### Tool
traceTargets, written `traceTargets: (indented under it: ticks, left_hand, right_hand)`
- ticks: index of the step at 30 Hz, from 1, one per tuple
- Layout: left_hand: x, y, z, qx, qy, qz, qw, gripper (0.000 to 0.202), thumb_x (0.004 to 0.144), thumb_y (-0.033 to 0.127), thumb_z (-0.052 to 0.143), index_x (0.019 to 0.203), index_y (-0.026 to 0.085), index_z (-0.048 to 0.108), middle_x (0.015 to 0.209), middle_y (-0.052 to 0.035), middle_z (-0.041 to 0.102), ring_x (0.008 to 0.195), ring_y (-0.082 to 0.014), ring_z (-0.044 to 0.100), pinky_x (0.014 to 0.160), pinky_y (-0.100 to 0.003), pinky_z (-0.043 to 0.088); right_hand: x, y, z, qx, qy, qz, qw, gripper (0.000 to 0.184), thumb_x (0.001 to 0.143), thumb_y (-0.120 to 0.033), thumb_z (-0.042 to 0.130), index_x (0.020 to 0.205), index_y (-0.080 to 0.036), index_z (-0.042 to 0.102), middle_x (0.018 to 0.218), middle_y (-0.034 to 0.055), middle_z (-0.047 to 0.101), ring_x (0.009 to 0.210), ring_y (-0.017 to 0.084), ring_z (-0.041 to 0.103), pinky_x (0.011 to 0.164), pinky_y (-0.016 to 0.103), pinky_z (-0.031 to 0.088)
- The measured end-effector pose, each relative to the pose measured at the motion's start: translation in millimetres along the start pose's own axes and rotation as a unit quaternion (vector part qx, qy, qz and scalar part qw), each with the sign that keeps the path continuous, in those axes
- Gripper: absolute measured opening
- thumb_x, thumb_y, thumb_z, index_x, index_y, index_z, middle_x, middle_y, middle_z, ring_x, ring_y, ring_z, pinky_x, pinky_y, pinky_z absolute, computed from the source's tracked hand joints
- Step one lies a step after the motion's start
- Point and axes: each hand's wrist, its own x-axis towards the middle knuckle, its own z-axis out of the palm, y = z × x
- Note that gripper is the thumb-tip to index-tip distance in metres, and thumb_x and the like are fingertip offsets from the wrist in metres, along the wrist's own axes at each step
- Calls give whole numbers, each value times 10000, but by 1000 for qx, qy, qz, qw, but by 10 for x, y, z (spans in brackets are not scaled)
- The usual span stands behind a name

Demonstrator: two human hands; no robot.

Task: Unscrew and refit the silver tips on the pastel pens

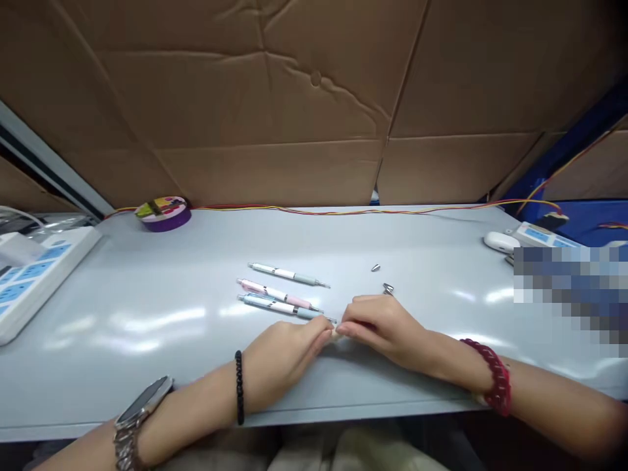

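My left hand (289, 350) and my right hand (387, 327) meet near the front of the grey table (196, 379). Their thumbs and fingertips are pinched together around a small pale piece (335, 334), mostly hidden by the fingers. Just beyond the left hand lie a green-and-white pen (287, 273), a pink-and-white pen (279, 294) and a blue-and-white pen (279, 305), side by side with thin ends to the right. Past my right hand is a shiny metal pen tip (375, 267), with more metal tips (388, 288) close to the knuckles.
A purple round tape roll (164, 214) sits at the back left. White power strips stand at the left (49, 275) and right (544, 234), with a white mouse-like object (501, 242) nearby. Red and yellow wires (314, 212) run along the cardboard (275, 170) behind.
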Motion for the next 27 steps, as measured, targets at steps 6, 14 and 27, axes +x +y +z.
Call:
traceTargets:
  ticks: [6, 14, 27]
  left_hand:
    - [43, -18, -49, -54, 2, 1, 999, 333, 982, 311, 188, 817, 200, 456, 551, 55, 392, 484, -126, 410, 473, -212, 333]
    - [43, -4, -44, -76, -2, 15, 997, 251, 965, 306, 268, 890, 195, 480, 634, 43, 451, 547, -129, 443, 523, -217, 330]
    - [65, -30, -92, -111, -20, 11, 994, 221, 965, 298, 308, 874, 194, 481, 566, 75, 365, 503, -107, 369, 504, -205, 295]
  right_hand:
    - [-45, -30, -90, 114, 13, 33, 993, 112, 848, -309, 584, 889, -207, 606, 843, 6, 656, 717, 117, 588, 630, 219, 473]
    - [-20, -66, -52, 62, -42, 94, 993, 462, 950, -387, 351, 581, -162, 515, 480, -39, 494, 454, 82, 434, 496, 208, 354]
    - [-32, -92, -151, 108, -49, 73, 990, 267, 837, -364, 582, 1042, -194, 570, 948, 30, 644, 749, 131, 582, 629, 228, 457]
